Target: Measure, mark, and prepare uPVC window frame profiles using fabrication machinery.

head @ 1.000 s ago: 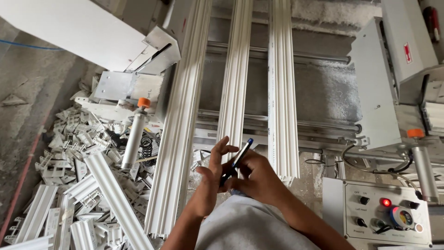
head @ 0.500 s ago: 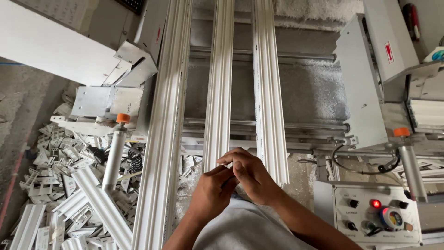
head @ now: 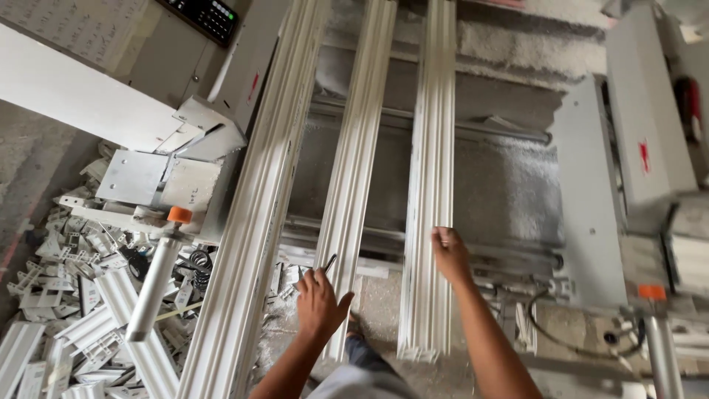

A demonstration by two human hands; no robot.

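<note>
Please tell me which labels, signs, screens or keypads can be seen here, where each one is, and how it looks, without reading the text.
Keypad panel: top left, dark rectangle with pale buttons and a small green light.
Red sticker: on the slanted white housing, upper left; small.
Red sticker: on the white cabinet, right; small.
Paper sheet: top left corner, pale, covered in faint writing.

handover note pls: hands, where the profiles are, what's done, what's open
Left hand: grips a dark pen, hovering beside the near end of the middle white profile.
Right hand: open, fingers resting on the right white profile.
Left white profile lies alongside; all three run lengthwise across the machine bed.
Offcuts are piled on the floor at left.
Done: three profiles laid side by side. Whether any are marked cannot be seen.
Left: none of the profiles looks cut or clamped yet.
</note>
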